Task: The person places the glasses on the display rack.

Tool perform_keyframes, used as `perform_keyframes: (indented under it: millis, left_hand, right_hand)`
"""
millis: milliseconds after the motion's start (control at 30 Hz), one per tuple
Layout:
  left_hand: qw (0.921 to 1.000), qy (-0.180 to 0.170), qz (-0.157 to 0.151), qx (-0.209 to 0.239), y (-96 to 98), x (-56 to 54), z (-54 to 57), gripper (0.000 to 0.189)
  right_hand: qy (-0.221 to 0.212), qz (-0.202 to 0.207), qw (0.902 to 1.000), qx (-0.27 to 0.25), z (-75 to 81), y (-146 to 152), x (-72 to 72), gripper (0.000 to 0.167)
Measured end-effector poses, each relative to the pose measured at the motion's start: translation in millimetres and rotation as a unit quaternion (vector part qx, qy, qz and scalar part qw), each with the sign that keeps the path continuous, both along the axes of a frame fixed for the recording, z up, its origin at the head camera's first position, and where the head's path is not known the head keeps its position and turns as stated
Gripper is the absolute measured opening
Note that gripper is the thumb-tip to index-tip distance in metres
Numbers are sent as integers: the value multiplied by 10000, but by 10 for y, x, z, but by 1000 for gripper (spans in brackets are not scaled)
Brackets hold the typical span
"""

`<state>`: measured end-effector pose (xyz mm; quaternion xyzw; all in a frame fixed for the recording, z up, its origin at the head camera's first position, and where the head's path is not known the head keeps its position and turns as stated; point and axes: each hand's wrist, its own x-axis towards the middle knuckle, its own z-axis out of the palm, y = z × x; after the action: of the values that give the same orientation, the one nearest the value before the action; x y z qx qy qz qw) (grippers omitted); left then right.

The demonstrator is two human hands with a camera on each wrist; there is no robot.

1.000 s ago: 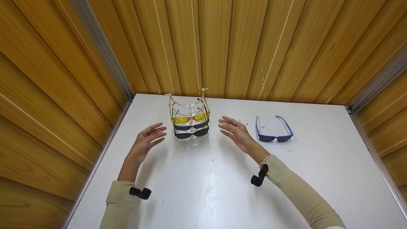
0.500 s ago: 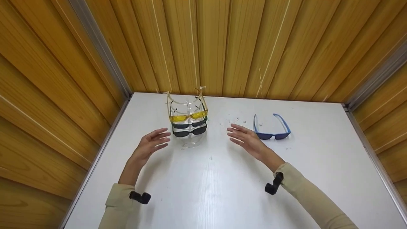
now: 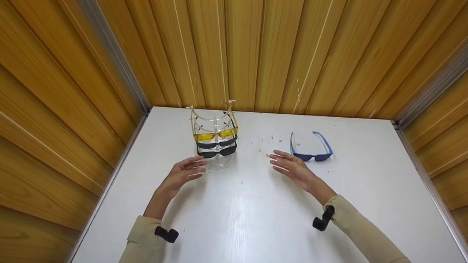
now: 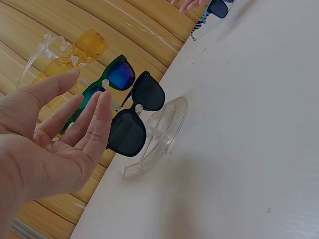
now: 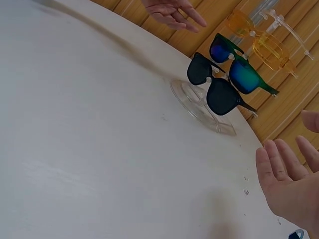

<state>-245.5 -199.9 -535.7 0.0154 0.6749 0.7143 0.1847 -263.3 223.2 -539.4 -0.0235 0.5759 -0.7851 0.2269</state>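
A clear plastic display stand (image 4: 175, 122) holds three pairs of glasses one above another. At the top are yellow glasses (image 3: 205, 136), below them green-framed sunglasses (image 5: 245, 74), and lowest the black sunglasses (image 5: 223, 95). My left hand (image 3: 182, 174) hovers just in front and left of the stand, fingers relaxed, holding nothing. My right hand (image 3: 294, 168) is held above the table with loosely extended fingers and nothing in them. Nearest to it are blue-framed sunglasses (image 3: 322, 157), which rest on the table with their temples unfolded and pointing back.
The white table (image 3: 234, 215) meets yellow wood-look panels (image 3: 245, 54) at the back and sides. Metal strips (image 3: 120, 62) run along the corners. Small dark specks lie on the tabletop between the stand and the blue sunglasses.
My right hand has drawn away from the stand, moving right and toward me. My left hand has shifted slightly right and toward me. The glasses and stand keep their places.
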Motion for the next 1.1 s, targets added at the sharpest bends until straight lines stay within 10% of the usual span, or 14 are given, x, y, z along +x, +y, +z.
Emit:
perform_keyframes:
  millis: [1100]
  left_hand:
    - [9916, -95, -1289, 48, 772, -56, -192, 52]
  right_hand:
    - [-253, -999, 9942, 321, -76, 995, 128, 57]
